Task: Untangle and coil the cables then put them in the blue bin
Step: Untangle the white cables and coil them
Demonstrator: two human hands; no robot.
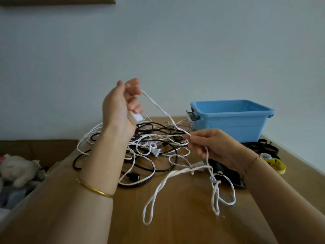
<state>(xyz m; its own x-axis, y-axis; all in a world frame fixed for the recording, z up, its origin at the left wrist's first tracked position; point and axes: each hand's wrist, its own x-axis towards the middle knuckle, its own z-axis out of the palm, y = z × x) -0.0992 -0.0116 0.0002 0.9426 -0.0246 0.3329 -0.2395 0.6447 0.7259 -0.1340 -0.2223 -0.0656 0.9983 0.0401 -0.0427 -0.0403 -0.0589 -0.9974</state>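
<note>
In the left hand (119, 110), the white cable (158, 106) ends half hidden.

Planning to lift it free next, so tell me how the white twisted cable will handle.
Probably floppy: the white cable droops in loose loops below the right hand. Likely light, since the left hand pinches it up. It may snag on the black cables.

Between high left hand (119, 106) and low right hand (215, 147), a taut white cable (158, 106).
</note>
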